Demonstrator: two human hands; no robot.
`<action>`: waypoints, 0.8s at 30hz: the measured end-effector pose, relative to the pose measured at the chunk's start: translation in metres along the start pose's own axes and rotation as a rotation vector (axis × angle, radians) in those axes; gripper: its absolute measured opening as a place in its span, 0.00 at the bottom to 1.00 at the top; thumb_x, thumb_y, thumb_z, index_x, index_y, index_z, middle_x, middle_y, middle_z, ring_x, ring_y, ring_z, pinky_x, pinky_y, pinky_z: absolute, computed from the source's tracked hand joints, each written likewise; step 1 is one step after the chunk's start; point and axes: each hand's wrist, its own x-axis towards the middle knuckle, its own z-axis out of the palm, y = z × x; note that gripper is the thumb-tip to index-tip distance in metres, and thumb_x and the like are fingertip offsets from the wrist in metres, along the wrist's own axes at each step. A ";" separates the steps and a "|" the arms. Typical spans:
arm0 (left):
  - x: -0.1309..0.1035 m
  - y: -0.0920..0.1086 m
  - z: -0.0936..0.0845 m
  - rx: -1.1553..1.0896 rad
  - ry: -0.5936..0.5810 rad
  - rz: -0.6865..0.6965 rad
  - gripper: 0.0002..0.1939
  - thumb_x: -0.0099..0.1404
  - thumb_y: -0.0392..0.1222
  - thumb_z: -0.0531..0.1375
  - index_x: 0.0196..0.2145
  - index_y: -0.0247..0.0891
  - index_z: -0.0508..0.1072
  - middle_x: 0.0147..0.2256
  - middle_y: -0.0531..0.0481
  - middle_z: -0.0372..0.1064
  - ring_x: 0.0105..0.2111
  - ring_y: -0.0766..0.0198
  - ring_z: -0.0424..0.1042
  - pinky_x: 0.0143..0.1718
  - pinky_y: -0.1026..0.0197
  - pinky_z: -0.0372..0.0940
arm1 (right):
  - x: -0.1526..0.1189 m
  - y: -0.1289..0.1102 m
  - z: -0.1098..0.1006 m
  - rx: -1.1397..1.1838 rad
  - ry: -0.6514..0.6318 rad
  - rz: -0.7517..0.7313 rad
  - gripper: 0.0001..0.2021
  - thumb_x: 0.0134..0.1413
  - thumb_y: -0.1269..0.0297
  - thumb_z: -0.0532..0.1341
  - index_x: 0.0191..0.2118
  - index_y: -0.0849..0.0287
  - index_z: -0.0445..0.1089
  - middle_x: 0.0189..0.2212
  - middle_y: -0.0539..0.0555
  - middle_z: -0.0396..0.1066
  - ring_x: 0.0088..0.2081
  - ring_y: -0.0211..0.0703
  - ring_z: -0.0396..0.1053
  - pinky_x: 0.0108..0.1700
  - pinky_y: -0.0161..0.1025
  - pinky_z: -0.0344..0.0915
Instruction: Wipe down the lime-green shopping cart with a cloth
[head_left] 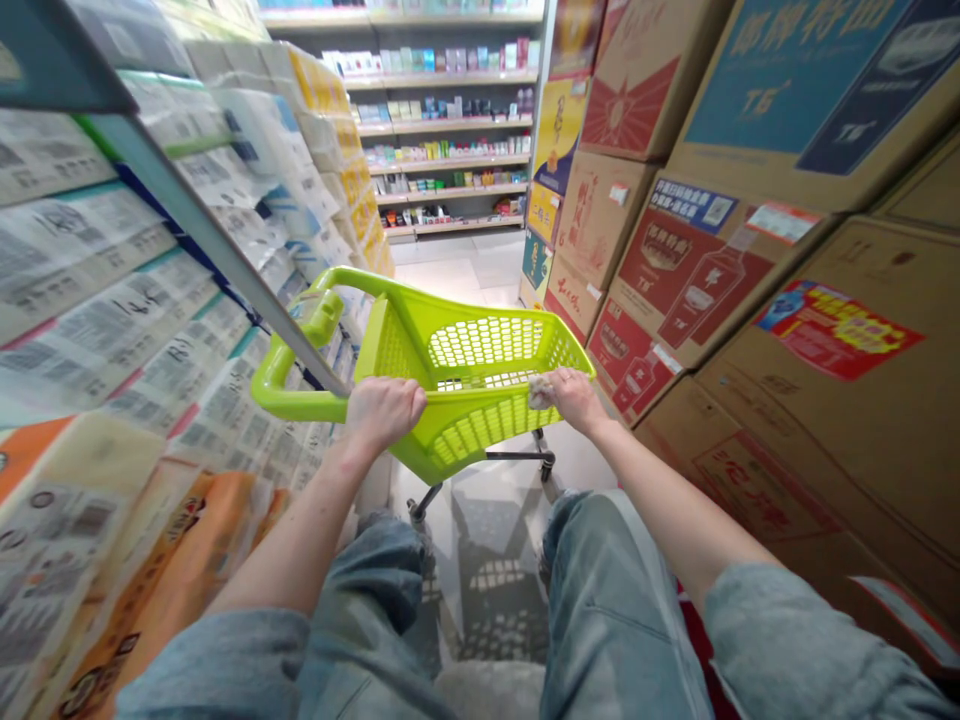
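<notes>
A lime-green shopping cart [480, 420] stands sideways in the aisle, its handle end to the left. My left hand [384, 408] is closed around the cart's near rim, close to where the handle joins the basket. My right hand [574, 395] is closed at the right end of the near rim, with a crumpled greyish-white cloth [540, 391] held against the rim. The part of the basket that shows inside holds no goods. A grey pole [232, 250] slants down on the left and ends beside my left hand.
Stacked white paper packs [165, 330] line the left side, with orange packs [187, 550] nearer me. Cardboard cartons [847, 400] rise close on the right. Stocked shelves [450, 130] stand across the far end, beyond the tiled floor [480, 262].
</notes>
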 end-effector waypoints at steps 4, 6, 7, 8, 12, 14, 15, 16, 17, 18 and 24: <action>0.003 0.004 0.000 0.024 -0.033 -0.018 0.22 0.67 0.45 0.43 0.25 0.36 0.72 0.27 0.43 0.74 0.29 0.56 0.73 0.30 0.58 0.57 | -0.007 0.022 0.006 0.017 0.019 0.079 0.10 0.60 0.64 0.54 0.41 0.61 0.70 0.35 0.58 0.69 0.39 0.47 0.62 0.41 0.40 0.54; 0.005 0.007 0.000 0.045 -0.053 -0.040 0.23 0.67 0.47 0.43 0.26 0.35 0.72 0.27 0.42 0.74 0.29 0.55 0.73 0.30 0.57 0.57 | -0.007 0.023 0.009 0.030 0.042 0.107 0.10 0.60 0.63 0.54 0.41 0.61 0.70 0.36 0.58 0.69 0.39 0.47 0.62 0.42 0.40 0.54; 0.005 0.008 -0.001 0.055 -0.064 -0.052 0.24 0.67 0.48 0.43 0.26 0.35 0.73 0.27 0.41 0.74 0.29 0.55 0.73 0.30 0.57 0.58 | -0.006 0.022 0.011 0.040 0.048 0.113 0.10 0.60 0.63 0.54 0.41 0.61 0.70 0.36 0.58 0.69 0.39 0.48 0.62 0.42 0.40 0.54; 0.006 0.009 -0.002 0.065 -0.078 -0.061 0.25 0.67 0.49 0.42 0.27 0.35 0.74 0.28 0.41 0.74 0.30 0.54 0.73 0.30 0.57 0.58 | -0.005 0.021 0.013 0.053 0.052 0.115 0.10 0.60 0.63 0.54 0.40 0.61 0.70 0.36 0.58 0.69 0.39 0.48 0.62 0.43 0.41 0.54; 0.011 0.009 -0.010 0.074 -0.183 -0.061 0.29 0.67 0.54 0.41 0.29 0.36 0.75 0.30 0.40 0.74 0.33 0.52 0.74 0.30 0.58 0.60 | -0.005 0.021 0.019 0.104 0.092 0.118 0.11 0.59 0.61 0.55 0.41 0.60 0.70 0.36 0.58 0.69 0.39 0.48 0.62 0.44 0.42 0.55; 0.016 0.009 -0.012 0.072 -0.272 -0.046 0.30 0.67 0.56 0.40 0.30 0.37 0.75 0.30 0.41 0.75 0.33 0.52 0.74 0.30 0.58 0.60 | -0.005 0.021 0.022 0.120 0.122 0.126 0.11 0.59 0.61 0.55 0.42 0.60 0.70 0.37 0.58 0.69 0.40 0.49 0.62 0.45 0.42 0.55; 0.020 0.011 -0.012 0.071 -0.318 -0.027 0.30 0.67 0.57 0.40 0.31 0.37 0.75 0.31 0.41 0.75 0.32 0.52 0.74 0.30 0.59 0.61 | -0.005 0.021 0.024 0.128 0.136 0.128 0.12 0.59 0.61 0.54 0.43 0.60 0.69 0.38 0.59 0.69 0.41 0.49 0.61 0.46 0.43 0.55; 0.026 0.015 -0.011 0.066 -0.361 0.001 0.30 0.67 0.57 0.40 0.32 0.37 0.75 0.31 0.41 0.75 0.32 0.53 0.74 0.30 0.59 0.61 | -0.005 0.020 0.025 0.136 0.149 0.131 0.12 0.59 0.62 0.54 0.44 0.60 0.69 0.38 0.59 0.68 0.42 0.49 0.61 0.47 0.44 0.54; 0.032 0.019 -0.008 0.057 -0.398 0.037 0.29 0.67 0.57 0.40 0.34 0.38 0.75 0.32 0.41 0.75 0.32 0.53 0.75 0.30 0.59 0.61 | -0.005 0.019 0.026 0.143 0.161 0.134 0.12 0.59 0.63 0.54 0.45 0.60 0.69 0.39 0.59 0.68 0.42 0.49 0.61 0.47 0.44 0.54; 0.038 0.025 -0.004 0.047 -0.421 0.072 0.28 0.67 0.57 0.41 0.35 0.38 0.74 0.33 0.41 0.75 0.33 0.53 0.75 0.31 0.59 0.62 | -0.005 0.017 0.027 0.150 0.173 0.138 0.12 0.59 0.64 0.54 0.46 0.60 0.68 0.39 0.59 0.68 0.43 0.49 0.61 0.48 0.45 0.55; 0.069 0.062 0.023 -0.027 -0.469 0.142 0.25 0.68 0.53 0.42 0.38 0.38 0.75 0.35 0.41 0.75 0.35 0.53 0.75 0.35 0.58 0.64 | -0.008 0.002 0.028 0.206 0.256 0.163 0.13 0.58 0.66 0.54 0.48 0.56 0.67 0.43 0.58 0.67 0.47 0.50 0.60 0.54 0.50 0.54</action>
